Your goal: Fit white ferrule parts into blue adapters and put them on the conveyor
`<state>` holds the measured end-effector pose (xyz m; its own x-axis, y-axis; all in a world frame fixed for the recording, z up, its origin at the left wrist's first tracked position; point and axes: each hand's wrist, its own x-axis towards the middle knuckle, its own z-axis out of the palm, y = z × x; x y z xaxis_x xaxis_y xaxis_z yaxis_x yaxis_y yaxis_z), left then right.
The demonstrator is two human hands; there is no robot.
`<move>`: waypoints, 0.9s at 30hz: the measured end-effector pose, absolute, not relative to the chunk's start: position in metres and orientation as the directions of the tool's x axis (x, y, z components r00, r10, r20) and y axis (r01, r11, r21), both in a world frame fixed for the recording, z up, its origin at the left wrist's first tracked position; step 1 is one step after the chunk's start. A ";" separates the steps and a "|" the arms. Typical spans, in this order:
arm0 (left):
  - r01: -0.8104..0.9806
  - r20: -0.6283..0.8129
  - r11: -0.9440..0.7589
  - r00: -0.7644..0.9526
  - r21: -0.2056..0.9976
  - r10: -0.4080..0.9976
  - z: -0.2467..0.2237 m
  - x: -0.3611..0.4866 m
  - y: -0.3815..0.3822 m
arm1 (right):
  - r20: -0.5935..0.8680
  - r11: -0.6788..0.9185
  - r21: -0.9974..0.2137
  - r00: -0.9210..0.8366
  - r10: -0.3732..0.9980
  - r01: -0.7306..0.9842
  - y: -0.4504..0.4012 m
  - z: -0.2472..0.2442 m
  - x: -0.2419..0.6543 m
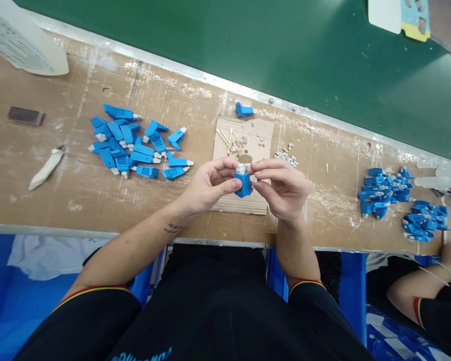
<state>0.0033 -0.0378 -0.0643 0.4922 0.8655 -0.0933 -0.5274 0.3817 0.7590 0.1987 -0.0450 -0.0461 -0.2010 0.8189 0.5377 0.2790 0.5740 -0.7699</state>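
Between thumb and fingers, my left hand [210, 185] grips a blue plastic toy part [243, 184] with a light grey piece [241, 169] at its top. My right hand [285, 188] is closed in a pinch on a small grey piece [253, 178], right beside the blue part. Below both hands lies a cardboard sheet [225, 203], with cotton swabs [225, 139] and brown glue-like stains on it. A heap of small grey pieces [286, 156] sits just past my right fingers. One more blue part [244, 110] rests beyond the cardboard.
Blue parts with grey ends [130, 143] are scattered to the left. Farther left are a wrapped blade tool [47, 168] and a dark block [26, 115]. More blue piles [385, 190] lie at right, near another person's arm [417, 291]. A green surface [248, 45] runs behind the table.
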 end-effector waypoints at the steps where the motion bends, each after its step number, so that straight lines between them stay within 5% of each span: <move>1: -0.523 -0.094 0.379 0.490 0.763 0.866 -0.064 0.003 -0.038 | 0.538 0.575 -0.767 -0.205 0.818 0.285 -0.045 -0.046 0.198; 27: -0.476 -0.096 0.337 0.460 0.812 0.883 -0.067 0.004 -0.038 | 0.638 0.693 -0.635 -0.274 0.720 0.341 -0.044 -0.038 0.195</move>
